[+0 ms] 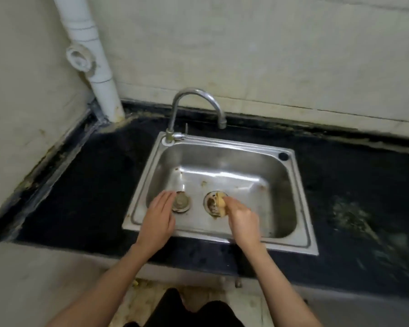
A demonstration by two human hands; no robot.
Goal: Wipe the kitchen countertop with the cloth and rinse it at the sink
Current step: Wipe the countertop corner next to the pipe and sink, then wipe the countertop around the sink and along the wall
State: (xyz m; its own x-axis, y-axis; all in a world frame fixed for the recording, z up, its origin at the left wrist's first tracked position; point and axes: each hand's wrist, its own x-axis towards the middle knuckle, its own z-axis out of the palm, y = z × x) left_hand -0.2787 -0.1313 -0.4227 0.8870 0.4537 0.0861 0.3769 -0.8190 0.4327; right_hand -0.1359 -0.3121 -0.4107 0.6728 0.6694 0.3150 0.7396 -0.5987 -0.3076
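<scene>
Yellowish cloth [221, 205] sits bunched in the right hand [242, 219], over the drain [213, 204] in the sink [300, 208]. Left hand [157, 219] flat, fingers straight, holding nothing. Tap [196, 107] looks dry: run water first, then squeeze under it.

My cloth [222, 205] is a small yellowish wad, bunched up and stained, sitting over the drain of the steel sink [300, 192]; the black countertop [87, 185] surrounds the basin, streaked with pale smears at right.
</scene>
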